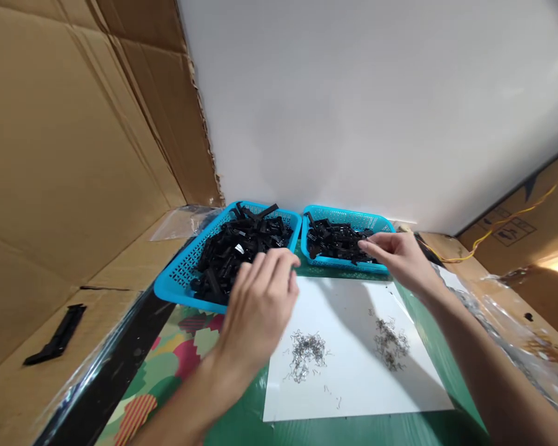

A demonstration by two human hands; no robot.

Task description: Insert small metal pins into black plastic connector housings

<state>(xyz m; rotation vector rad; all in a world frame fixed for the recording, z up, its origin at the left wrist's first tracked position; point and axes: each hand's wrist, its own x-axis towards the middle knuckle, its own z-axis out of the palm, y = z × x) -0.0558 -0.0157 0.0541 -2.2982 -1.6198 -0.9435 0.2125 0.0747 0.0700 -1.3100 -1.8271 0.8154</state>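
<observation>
My left hand [264, 300] is in front of the left blue basket [177, 282], its fingers curled and seen from the back. Whatever those fingers may hold is hidden. That basket is heaped with black plastic parts [223, 248]. Over the front right of a second blue basket [344, 214], my right hand [397, 254] has thumb and fingers pinched together. Its fingertips are right against the black parts [332, 238] inside, so I cannot make out what they grip. Below the hands, small bent metal wires lie in a left pile [307, 353] and a right pile [391, 344].
The wire piles lie on a white sheet [353, 396] over a green surface [242, 421]. A lone black part [58, 334] rests on cardboard at left. Cardboard [74, 124] and a white wall [353, 111] enclose the back. A yellow wire [511, 217] and plastic wrap [516, 334] are at right.
</observation>
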